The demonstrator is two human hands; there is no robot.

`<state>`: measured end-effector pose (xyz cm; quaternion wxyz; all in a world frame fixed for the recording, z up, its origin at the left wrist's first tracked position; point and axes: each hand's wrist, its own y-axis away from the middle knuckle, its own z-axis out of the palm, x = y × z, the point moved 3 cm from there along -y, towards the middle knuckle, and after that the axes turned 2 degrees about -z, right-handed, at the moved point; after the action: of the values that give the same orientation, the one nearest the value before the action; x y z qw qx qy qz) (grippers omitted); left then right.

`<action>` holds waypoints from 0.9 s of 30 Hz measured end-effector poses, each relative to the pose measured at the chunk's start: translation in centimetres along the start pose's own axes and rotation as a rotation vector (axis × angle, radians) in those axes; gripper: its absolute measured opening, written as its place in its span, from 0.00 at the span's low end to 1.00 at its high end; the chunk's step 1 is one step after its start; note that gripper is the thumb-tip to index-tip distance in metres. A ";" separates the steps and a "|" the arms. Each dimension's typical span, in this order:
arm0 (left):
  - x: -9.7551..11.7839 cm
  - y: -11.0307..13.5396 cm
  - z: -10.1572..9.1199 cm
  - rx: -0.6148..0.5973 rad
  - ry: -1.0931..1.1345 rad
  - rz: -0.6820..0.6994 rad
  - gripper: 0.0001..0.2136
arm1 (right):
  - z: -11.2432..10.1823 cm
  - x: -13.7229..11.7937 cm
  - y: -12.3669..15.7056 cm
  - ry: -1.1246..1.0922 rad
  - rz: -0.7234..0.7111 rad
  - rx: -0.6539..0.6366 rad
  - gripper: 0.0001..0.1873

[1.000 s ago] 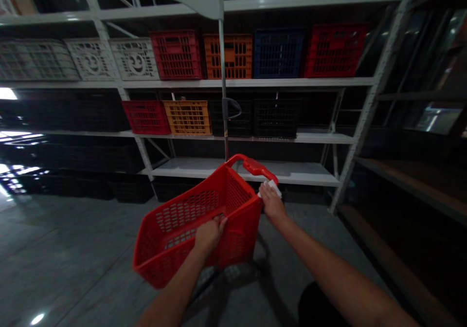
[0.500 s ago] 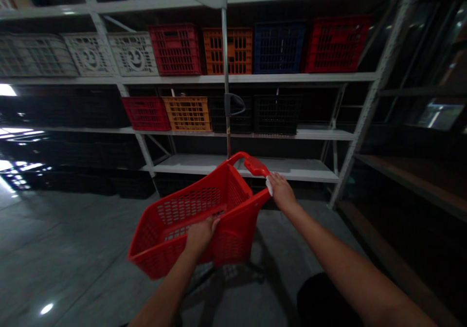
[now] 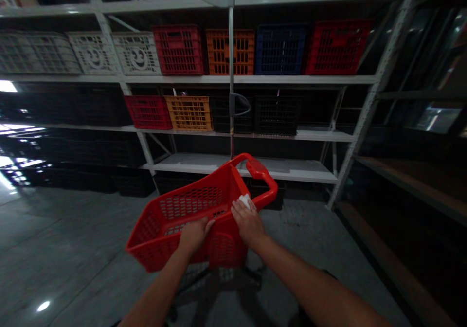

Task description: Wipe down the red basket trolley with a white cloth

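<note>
A red plastic shopping cart point(image 3: 160, 256) stands on the floor in front of me, its basket slanting away to the left and its handle at the upper right. My left hand point(image 3: 196, 233) grips the near rim of the basket, fingers over the edge. Farther right along the same rim lies my right hand point(image 3: 248, 222), pressing a white cloth point(image 3: 245, 200) against the red plastic near the base of the handle. A grey pole point(image 3: 231, 54) with a white sign rises behind the cart. I see nothing inside the basket.
White metal shelving point(image 3: 302, 80) runs behind the cart. It bears red crates point(image 3: 178, 49), an orange crate point(image 3: 231, 52), a blue crate point(image 3: 280, 49), white crates point(image 3: 136, 53) and several black ones. Another dark rack point(image 3: 408, 181) stands close on the right. Grey concrete floor point(image 3: 73, 234) lies to the left.
My right hand has slid with the white cloth from the cart's handle down and left onto the basket rim. The left hand keeps its place on the near rim.
</note>
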<state>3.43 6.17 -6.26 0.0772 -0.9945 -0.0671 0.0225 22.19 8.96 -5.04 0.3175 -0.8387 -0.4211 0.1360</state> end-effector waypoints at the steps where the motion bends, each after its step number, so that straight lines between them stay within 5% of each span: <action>1: 0.1 0.0 0.0 0.005 0.002 0.003 0.26 | 0.9 -0.9 -0.3 -0.006 -0.026 0.005 0.21; 5: 0.3 0.0 0.0 0.013 0.011 0.009 0.26 | 3.1 -3.7 -1.2 -0.031 -0.091 0.019 0.19; 8: -0.1 0.1 0.0 0.011 0.015 0.019 0.26 | 2.0 -3.5 -0.9 -0.020 -0.120 -0.038 0.20; 15: -1.4 0.3 1.0 0.057 0.016 0.081 0.27 | -7.4 5.3 1.4 0.142 0.069 -0.123 0.24; 20: -2.9 0.5 1.5 0.063 0.042 0.058 0.25 | -13.1 12.0 2.0 0.223 0.376 0.165 0.28; 24: -2.3 0.9 0.2 0.192 0.194 0.025 0.24 | -11.4 10.0 2.4 -0.087 0.218 0.090 0.26; 27: 1.3 1.9 -2.5 0.448 0.308 0.160 0.22 | -9.9 6.6 3.3 -0.302 0.108 -0.027 0.20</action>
<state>5.05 4.14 -4.13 0.3023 -0.9465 0.0309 -0.1087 33.17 8.59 0.60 0.2316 -0.8343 -0.4202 0.2715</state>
